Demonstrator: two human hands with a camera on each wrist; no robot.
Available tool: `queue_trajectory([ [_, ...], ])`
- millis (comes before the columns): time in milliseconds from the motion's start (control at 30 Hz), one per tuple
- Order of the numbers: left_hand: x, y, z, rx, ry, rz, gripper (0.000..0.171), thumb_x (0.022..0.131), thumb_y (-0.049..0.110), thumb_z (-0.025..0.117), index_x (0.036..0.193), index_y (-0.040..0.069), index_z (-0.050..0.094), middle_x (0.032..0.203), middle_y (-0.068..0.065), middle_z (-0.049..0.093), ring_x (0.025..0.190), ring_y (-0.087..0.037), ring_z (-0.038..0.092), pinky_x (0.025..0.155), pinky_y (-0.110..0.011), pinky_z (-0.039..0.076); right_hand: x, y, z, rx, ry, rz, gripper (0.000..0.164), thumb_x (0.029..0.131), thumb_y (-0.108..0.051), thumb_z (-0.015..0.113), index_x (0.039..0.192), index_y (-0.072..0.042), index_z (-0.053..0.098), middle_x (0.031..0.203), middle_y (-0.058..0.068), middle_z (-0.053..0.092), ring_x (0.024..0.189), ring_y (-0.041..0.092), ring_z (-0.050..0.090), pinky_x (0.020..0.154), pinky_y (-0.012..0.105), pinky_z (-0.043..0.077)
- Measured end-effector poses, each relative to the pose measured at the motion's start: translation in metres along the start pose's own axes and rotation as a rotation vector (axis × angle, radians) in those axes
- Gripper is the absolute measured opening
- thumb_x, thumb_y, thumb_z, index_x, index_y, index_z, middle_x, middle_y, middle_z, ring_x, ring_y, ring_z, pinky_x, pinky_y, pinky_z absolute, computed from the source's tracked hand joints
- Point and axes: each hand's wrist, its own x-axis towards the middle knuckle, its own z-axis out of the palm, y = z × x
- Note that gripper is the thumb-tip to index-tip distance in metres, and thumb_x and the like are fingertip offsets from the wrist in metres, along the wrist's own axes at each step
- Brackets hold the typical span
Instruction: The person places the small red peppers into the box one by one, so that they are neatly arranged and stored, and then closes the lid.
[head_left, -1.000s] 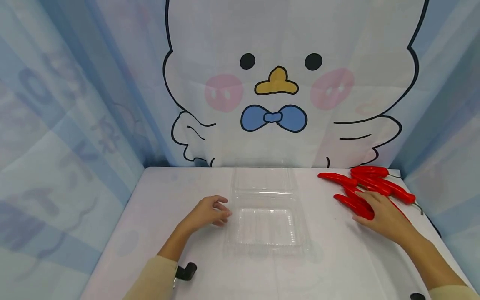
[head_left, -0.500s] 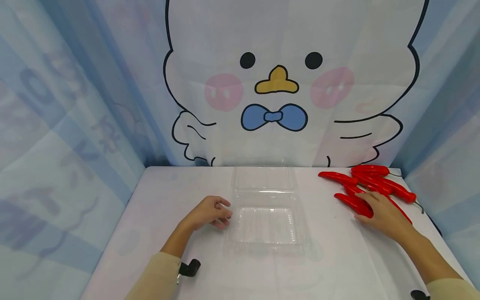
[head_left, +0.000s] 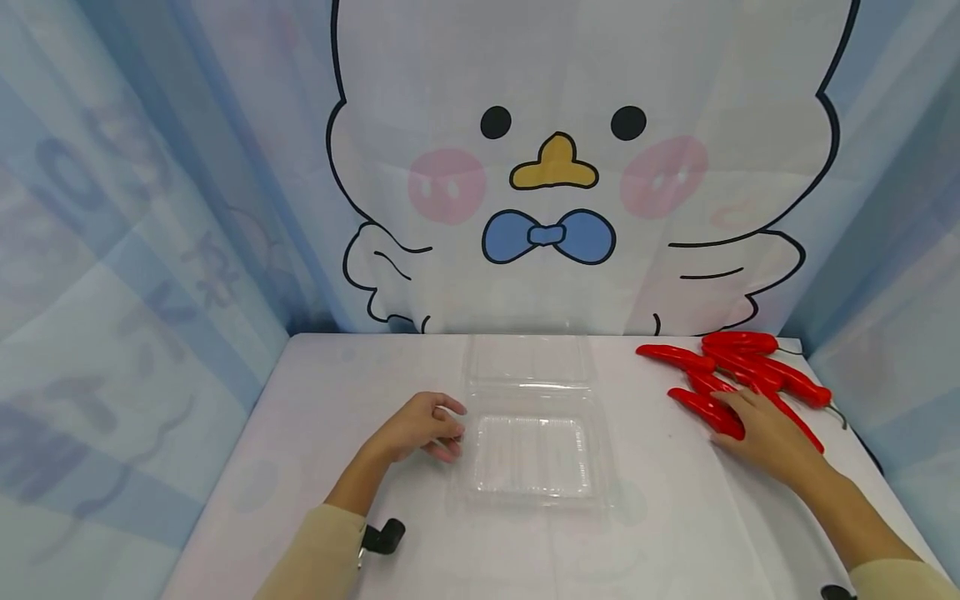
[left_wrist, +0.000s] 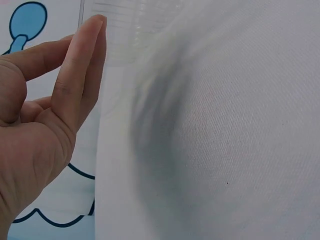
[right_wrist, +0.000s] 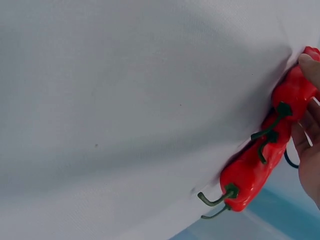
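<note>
A clear plastic clamshell container lies with its lid folded back on the white table. At its left side is my left hand, fingers loosely bent and holding nothing; in the left wrist view the hand has its fingertips near the clear plastic. My right hand is at the right, with thumb and fingers around the nearest red chili pepper. In the right wrist view the thumb rests on this chili pepper, which has a green stem; the fingertips are partly hidden.
Several more red chili peppers lie piled beyond the right hand, near the table's back right corner. A curtain printed with a cartoon bird hangs behind the table, and blue curtains flank both sides.
My right hand has shifted slightly toward me and right, and the nearest chili pepper has moved a little under it. The left hand has barely moved.
</note>
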Motion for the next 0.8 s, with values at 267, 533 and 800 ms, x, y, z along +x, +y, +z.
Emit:
queue_trajectory([
  [267,-0.001,0.001,0.002,-0.002,-0.017,0.012,0.039,0.096,0.000,0.066,0.132,-0.008,0.054,0.096,-0.022,0.072,0.070,-0.021,0.074,0.065,-0.038,0.066,-0.004,0.001,0.005,-0.009,-0.017,0.008,0.085,0.077,-0.036,0.090,0.143,0.003,0.052,0.140,0.038,0.050,0.129,0.060,0.044,0.091,0.078,0.047],
  [533,-0.001,0.003,0.002,-0.005,-0.031,0.032,0.039,0.097,-0.002,0.064,0.134,-0.009,0.052,0.092,-0.019,0.072,0.070,-0.021,0.074,0.065,-0.037,0.066,-0.005,0.000,0.010,0.013,0.027,0.009,0.082,0.078,-0.032,0.090,0.143,0.001,0.053,0.137,0.035,0.056,0.126,0.056,0.050,0.093,0.076,0.048],
  [800,0.001,0.001,0.001,-0.022,-0.027,0.026,0.039,0.097,-0.003,0.065,0.133,-0.009,0.052,0.089,-0.015,0.070,0.069,-0.021,0.074,0.064,-0.036,0.066,-0.009,-0.004,0.015,0.039,0.081,0.033,0.081,0.075,-0.029,0.092,0.143,-0.001,0.055,0.135,0.033,0.059,0.123,0.056,0.053,0.089,0.073,0.052],
])
